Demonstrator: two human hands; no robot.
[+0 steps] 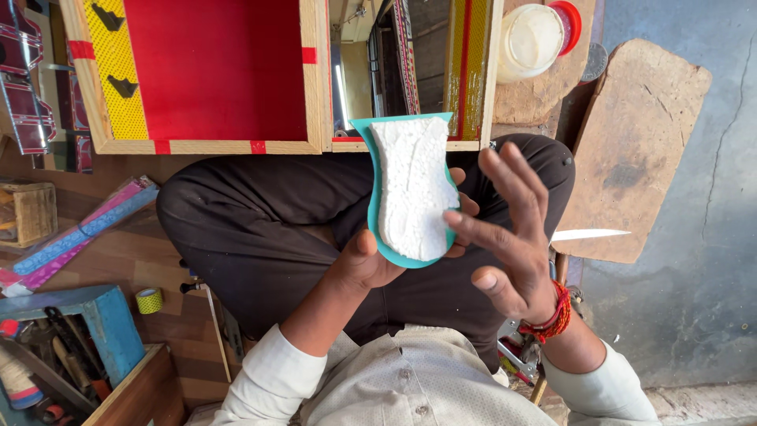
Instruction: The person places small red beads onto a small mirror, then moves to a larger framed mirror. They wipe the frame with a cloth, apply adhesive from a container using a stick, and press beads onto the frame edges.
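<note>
My left hand (pixel 364 262) grips a teal vase-shaped flat piece (pixel 380 207) from below, thumb on its lower edge. The piece's face is covered with a thick layer of white paste (pixel 412 189). My right hand (pixel 509 229) is spread open beside it, its fingertips touching the white paste at the piece's right edge. Both hands hover above my lap in dark trousers (pixel 260 229).
A wooden box (pixel 206 147) with red lining and yellow trim stands ahead, mirror panels beside it. A plastic jar (pixel 532 38) of white paste with a red lid sits on a wooden block. A blue toolbox (pixel 110 327), tape roll (pixel 148 300) and patterned strips lie left.
</note>
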